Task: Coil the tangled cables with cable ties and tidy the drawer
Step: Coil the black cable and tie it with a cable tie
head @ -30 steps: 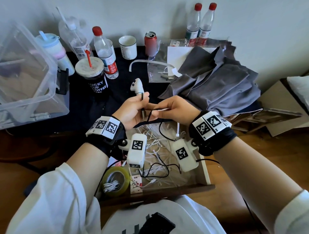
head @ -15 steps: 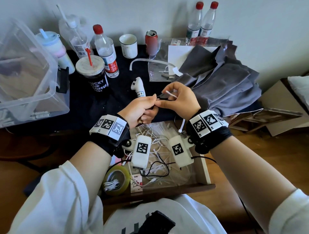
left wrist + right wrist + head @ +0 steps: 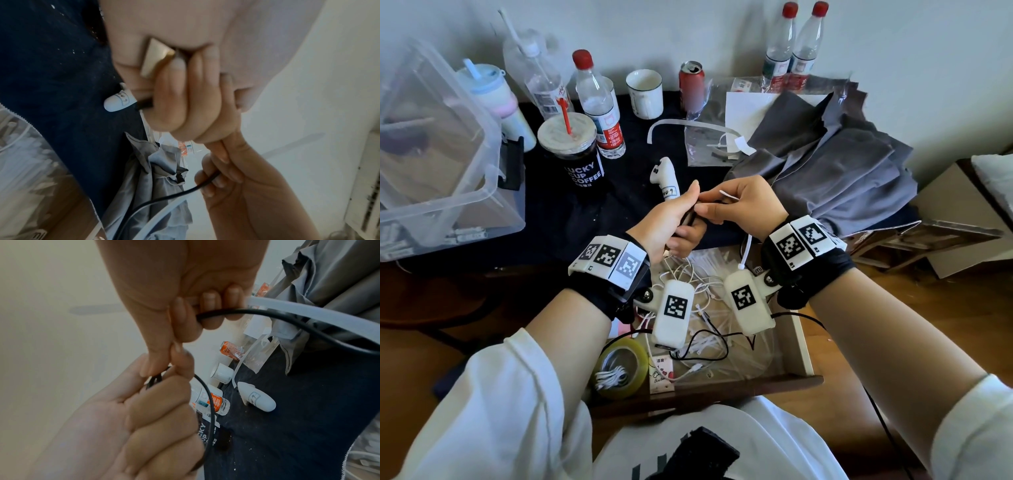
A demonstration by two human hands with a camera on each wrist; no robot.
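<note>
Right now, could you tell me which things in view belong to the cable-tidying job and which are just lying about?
Belongs to the job:
- black cable, held by left hand and right hand
- white cable tie
- open drawer with white cables

Just lying about:
- coffee cup
- mug
- can
- grey cloth

The cable (image 3: 308, 324) is black, the cable tie (image 3: 745, 251) white, and the cloth (image 3: 835, 171) grey. The wristbands (image 3: 609, 262) carry black-and-white square codes, the bottles (image 3: 599, 109) have red caps, and the tape roll (image 3: 621, 371) is yellowish
</note>
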